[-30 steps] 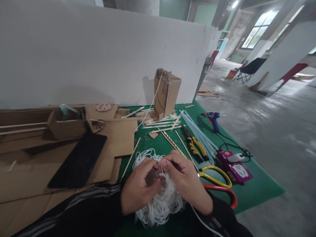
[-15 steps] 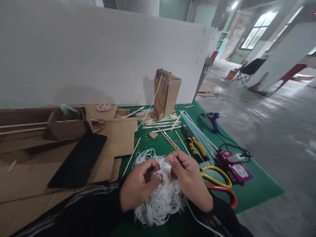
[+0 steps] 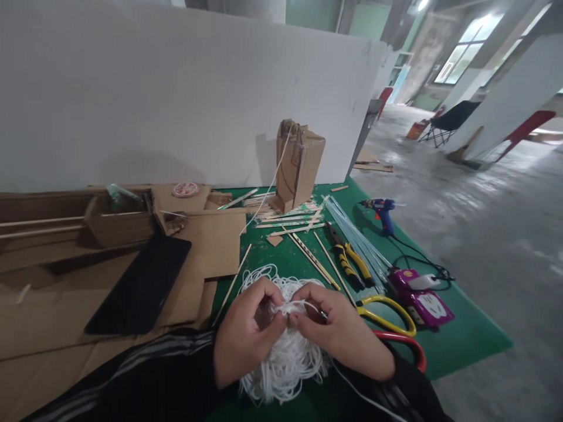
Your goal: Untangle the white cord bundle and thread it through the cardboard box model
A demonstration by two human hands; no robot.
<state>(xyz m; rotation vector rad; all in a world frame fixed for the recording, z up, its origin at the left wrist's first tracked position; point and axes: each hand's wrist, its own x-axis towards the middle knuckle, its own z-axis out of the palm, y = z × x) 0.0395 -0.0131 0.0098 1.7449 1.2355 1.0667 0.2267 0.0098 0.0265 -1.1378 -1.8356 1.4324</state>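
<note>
A loose, tangled heap of white cord (image 3: 288, 366) lies on the green table top right below both hands. My left hand (image 3: 250, 328) pinches a bunched or knotted part of the cord between thumb and fingers. Close against it, my right hand (image 3: 341, 325) grips the same cord, and a small loop shows over its fingers. The fingertips of both hands almost meet. From the heap's right side one strand runs toward the lower right edge. Whether the bunched part is a knot I cannot tell.
Right of the hands lie yellow-black pliers (image 3: 347, 264), scissors with yellow and red handles (image 3: 396, 316), a purple power strip (image 3: 422, 299) and a blue glue gun (image 3: 382, 214). Ahead stands a cardboard box (image 3: 301, 167) among wooden sticks. A black phone-like slab (image 3: 138, 287) rests on cardboard at left.
My right hand has lowered and moved in to the left hand, its fingers now closed on the cord. The cord is stretched between the fingertips. The view has shifted slightly.
</note>
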